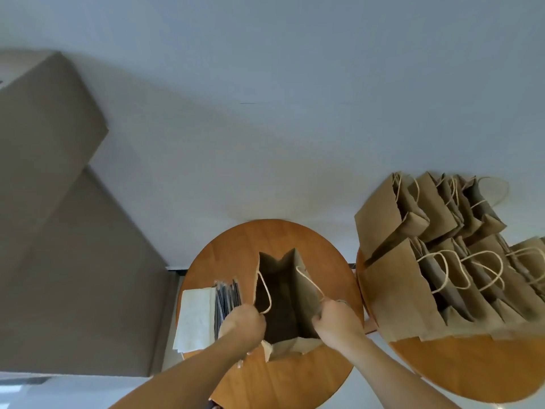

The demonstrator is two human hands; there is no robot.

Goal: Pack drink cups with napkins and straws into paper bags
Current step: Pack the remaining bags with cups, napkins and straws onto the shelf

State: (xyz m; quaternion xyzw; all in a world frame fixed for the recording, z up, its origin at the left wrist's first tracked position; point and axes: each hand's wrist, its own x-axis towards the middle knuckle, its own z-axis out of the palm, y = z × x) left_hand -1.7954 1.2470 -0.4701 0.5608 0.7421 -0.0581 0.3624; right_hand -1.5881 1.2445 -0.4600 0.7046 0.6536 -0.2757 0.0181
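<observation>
L hand [244, 323] and R hand [336, 322] are both on one open paper bag [283, 293], which stands upright on a round wooden worktop [236, 249]. L fingers [259, 317] are curled, pinching the bag's left rim right where the left handle [265, 290] ends. R fingers [318, 320] are curled too, gripping the right rim at the base of the right handle [309, 283]. The bag mouth sits btw the two sets of fingers and gapes wide. Inside is dark; contents can't be made out.

Just outside the L fingers, on the side away from the bag, lies a bundle of dark straws [228, 296], its near end hidden under the L hand. Beyond the straws, farther from the L fingers, is a stack of white napkins [196, 317], touching the straws and lying at the worktop's edge.

Out past the R fingers, well apart from them, a second worktop [442, 373] carries a packed group of brown bags [392, 290], standing in rows w/ handles up. The two worktops nearly meet. Far beyond the L fingers are big brown flat shapes [59, 231] against a pale wall; can't tell what they are.
</observation>
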